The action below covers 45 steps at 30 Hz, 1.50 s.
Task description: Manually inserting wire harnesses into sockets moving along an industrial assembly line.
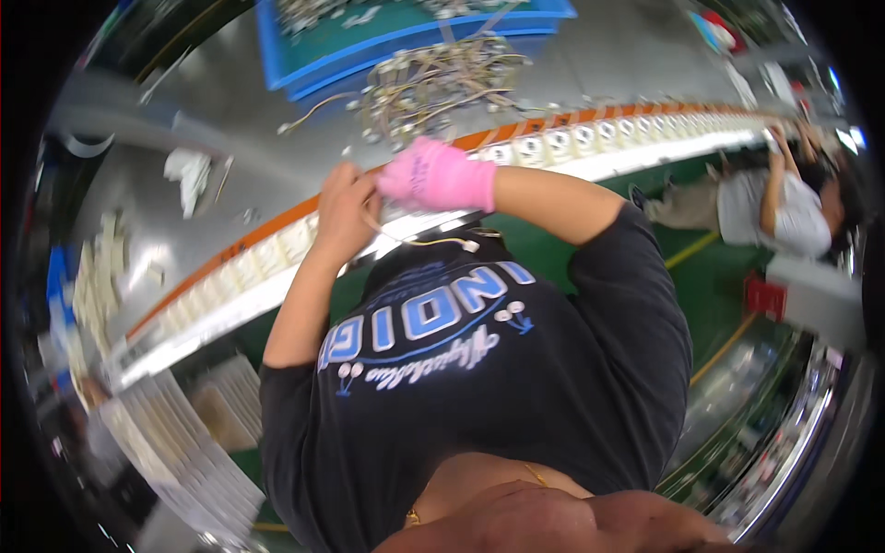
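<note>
Black shirt (553,396) nearest, left hand (347,210) grips curved yellowish cable (426,243); right hand's (435,175) hold unclear.

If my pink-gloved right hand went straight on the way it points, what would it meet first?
Your pink-gloved right hand would likely meet your bare left hand first; blur hides whether they touch.

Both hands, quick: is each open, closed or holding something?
Left hand: closed, holding a thin cable.
Right hand, pink-gloved: too blurred to tell open from closed.
</note>
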### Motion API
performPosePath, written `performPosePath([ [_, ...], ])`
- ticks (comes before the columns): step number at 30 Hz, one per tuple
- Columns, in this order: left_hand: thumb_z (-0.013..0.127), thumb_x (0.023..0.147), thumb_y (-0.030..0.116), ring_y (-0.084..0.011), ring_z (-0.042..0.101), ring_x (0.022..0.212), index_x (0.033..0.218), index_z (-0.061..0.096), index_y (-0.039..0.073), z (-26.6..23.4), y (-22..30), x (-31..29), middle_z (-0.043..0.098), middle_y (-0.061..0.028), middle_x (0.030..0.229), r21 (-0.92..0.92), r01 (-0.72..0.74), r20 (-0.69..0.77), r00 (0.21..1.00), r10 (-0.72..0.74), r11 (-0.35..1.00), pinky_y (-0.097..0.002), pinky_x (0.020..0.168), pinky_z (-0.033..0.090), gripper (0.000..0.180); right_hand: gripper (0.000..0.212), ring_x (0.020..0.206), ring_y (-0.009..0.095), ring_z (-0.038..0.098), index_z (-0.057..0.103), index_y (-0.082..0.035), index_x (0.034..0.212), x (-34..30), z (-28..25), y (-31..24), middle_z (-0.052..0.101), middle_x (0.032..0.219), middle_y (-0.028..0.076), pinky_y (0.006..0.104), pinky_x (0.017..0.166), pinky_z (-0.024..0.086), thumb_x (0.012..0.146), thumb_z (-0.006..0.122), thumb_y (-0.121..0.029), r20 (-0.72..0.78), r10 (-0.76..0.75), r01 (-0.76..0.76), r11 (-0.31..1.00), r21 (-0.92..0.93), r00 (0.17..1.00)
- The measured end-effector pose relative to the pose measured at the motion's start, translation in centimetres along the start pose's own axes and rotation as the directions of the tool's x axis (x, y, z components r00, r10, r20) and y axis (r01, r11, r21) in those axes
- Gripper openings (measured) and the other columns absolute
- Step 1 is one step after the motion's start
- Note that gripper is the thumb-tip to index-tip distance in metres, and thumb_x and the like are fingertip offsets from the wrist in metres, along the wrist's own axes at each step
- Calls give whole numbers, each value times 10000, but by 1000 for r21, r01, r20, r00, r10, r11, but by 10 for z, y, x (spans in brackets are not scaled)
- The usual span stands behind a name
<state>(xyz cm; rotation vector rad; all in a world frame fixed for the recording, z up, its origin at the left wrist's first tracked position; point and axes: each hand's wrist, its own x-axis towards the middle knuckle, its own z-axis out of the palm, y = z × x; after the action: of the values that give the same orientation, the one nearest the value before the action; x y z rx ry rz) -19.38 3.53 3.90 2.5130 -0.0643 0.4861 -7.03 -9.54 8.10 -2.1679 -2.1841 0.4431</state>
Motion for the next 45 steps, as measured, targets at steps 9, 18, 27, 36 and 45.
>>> performPosePath([
  [9, 565, 724, 29, -333, 457, 878, 917, 505, 16, 11, 11, -2, 507, -145, 897, 96, 63, -5, 998, -63, 993, -406, 795, 352, 203, 163, 767, 232, 543, 576, -109, 754, -24, 52, -19, 526, 761, 67, 374, 651, 378, 710, 584, -266, -610, 73, -108, 994, -20, 789],
  [18, 583, 702, 44, -335, 448, 904, 853, 497, 24, 10, 15, -5, 487, -139, 895, 82, 91, -15, 996, -90, 992, -419, 791, 344, 175, 198, 717, 240, 539, 570, -114, 731, -17, 62, -27, 526, 731, 80, 372, 663, 364, 745, 555, -311, -665, 163, -198, 980, 23, 729],
  [27, 603, 713, 62, -337, 454, 888, 841, 496, 31, 15, 12, -1, 487, -145, 885, 146, -4, -125, 992, 23, 989, -421, 779, 347, 170, 288, 859, 273, 571, 605, -44, 878, -20, 3, -25, 591, 907, 137, 355, 733, 426, 836, 500, -309, -126, 394, 97, 93, 991, 910],
  [36, 594, 750, 50, -341, 447, 858, 845, 490, -4, 12, 8, -3, 487, -156, 865, 76, 78, -16, 997, -77, 994, -427, 764, 347, 151, 281, 995, 243, 555, 566, -104, 1013, -7, 10, 6, 594, 993, 70, 398, 878, 389, 758, 580, -221, -441, -89, 12, 985, -173, 893],
  [45, 631, 719, 43, -328, 461, 847, 798, 498, -6, 13, 2, -6, 499, -145, 855, 38, 106, -27, 994, -105, 994, -402, 752, 362, 162, 208, 673, 301, 623, 535, -49, 922, -14, -9, -6, 600, 723, 113, 400, 595, 465, 759, 569, -174, -53, 59, -56, 997, 60, 997],
])
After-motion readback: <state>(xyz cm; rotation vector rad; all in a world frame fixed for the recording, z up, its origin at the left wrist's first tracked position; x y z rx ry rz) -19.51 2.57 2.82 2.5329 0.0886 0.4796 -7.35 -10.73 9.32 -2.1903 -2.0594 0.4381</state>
